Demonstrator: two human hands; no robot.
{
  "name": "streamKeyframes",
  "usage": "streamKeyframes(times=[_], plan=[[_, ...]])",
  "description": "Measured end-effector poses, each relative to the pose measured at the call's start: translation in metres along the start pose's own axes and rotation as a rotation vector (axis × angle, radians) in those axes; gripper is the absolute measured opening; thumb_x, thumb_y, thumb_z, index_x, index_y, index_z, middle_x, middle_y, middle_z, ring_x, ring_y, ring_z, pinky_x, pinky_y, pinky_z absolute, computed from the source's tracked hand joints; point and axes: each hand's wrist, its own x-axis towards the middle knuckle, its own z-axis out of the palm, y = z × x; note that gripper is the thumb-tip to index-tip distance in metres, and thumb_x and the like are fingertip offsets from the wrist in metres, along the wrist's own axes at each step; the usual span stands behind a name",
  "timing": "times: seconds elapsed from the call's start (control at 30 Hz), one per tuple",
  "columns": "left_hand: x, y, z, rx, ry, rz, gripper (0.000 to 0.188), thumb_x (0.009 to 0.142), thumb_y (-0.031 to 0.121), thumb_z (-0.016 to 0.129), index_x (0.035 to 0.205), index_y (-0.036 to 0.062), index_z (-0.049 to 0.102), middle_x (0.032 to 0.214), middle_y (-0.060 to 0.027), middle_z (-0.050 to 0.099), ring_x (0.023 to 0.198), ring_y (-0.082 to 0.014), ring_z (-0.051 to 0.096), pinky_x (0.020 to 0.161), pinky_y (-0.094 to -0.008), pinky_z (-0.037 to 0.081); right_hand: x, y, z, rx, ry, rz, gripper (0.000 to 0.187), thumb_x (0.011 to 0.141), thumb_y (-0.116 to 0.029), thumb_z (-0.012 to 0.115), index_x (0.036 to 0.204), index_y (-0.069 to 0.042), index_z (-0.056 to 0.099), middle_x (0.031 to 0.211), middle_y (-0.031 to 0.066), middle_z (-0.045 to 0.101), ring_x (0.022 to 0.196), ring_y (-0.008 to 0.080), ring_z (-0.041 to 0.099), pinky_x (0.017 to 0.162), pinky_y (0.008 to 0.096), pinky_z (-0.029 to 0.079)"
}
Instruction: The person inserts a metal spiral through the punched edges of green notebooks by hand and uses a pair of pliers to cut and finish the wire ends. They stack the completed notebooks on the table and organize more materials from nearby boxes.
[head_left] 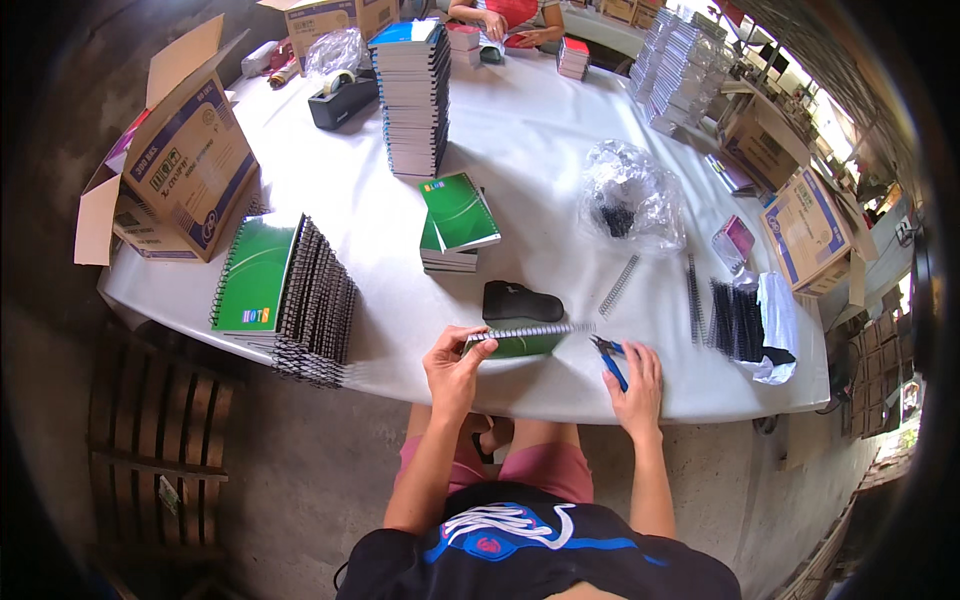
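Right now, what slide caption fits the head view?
Left hand grips a green notebook, its coil jutting past one end, while the right hand holds blue-handled cutters.

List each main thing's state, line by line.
Green spiral notebook: in the left hand, coil protruding.
Blue-handled metal pliers: in the right hand; jaw state unclear.
Left brown cardboard box: flaps open.
Right brown cardboard box: flaps open.
Clear plastic bag: crumpled.
Tall blue-topped notebook stack: upright.
Left stack of green-covered notebooks: closed.
Black plastic tape dispenser: tape loaded.

left grip (454,367): green spiral notebook (520,346) | right grip (637,388): blue-handled cutters (612,367)
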Motion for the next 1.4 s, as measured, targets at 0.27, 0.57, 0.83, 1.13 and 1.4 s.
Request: streamKeyframes(times=[0.27,0.57,0.83,1.13,1.4], plan=[[-0.012,0.041,0.013,0.489,0.122,0.505,0.032,0.065,-0.004,0.078,0.096,0.0028,0.072,0.077,-0.0056,0.062,0.071,-0.0119,0.057,0.065,-0.0231,0.045,0.018,-0.099,-0.071,0.671,0.025,-0.072,0.041,0.091,-0.030,0.055,0.130,-0.016,0.053,0.112,0.0151,0.047,0.102,0.0305,0.046,0.093,0.0405,0.035],[-0.012,0.059,0.010,0.586,0.130,0.707,0.037,0.059,-0.008,0.076,0.093,0.0040,0.072,0.073,-0.0045,0.062,0.070,-0.0158,0.055,0.062,-0.0262,0.043,0.034,-0.145,-0.097,0.559,0.006,-0.301,0.041,0.085,-0.034,0.061,0.125,-0.026,0.058,0.112,0.0126,0.047,0.103,0.0300,0.044,0.095,0.0438,0.032],[-0.017,0.053,0.016,0.504,0.102,0.822,0.035,0.055,-0.007,0.079,0.087,0.0036,0.070,0.073,-0.0038,0.061,0.070,-0.0179,0.055,0.062,-0.0280,0.044,0.026,-0.129,-0.095,1.359,-0.544,-0.084,0.044,0.091,-0.032,0.057,0.126,-0.006,0.054,0.111,0.0107,0.055,0.099,0.0243,0.053,0.086,0.0351,0.042],[-0.011,0.054,0.008,0.255,0.247,0.617,0.050,0.082,0.000,0.068,0.125,0.0032,0.041,0.095,-0.0032,0.047,0.086,-0.0105,0.047,0.075,-0.0242,0.041,0.008,-0.092,-0.055,0.427,-0.255,-0.145,0.042,0.085,-0.032,0.060,0.126,-0.025,0.056,0.115,0.0116,0.048,0.111,0.0282,0.046,0.097,0.0558,0.023],[-0.025,0.099,0.004,0.191,0.263,0.587,0.023,0.088,0.004,0.060,0.109,0.0003,0.054,0.101,-0.0071,0.049,0.090,-0.0130,0.045,0.081,-0.0240,0.036,0.040,-0.103,-0.035,0.366,0.059,-0.066,0.059,0.086,-0.036,0.062,0.138,-0.021,0.040,0.123,0.0110,0.044,0.119,0.0253,0.044,0.098,0.0571,0.027]])
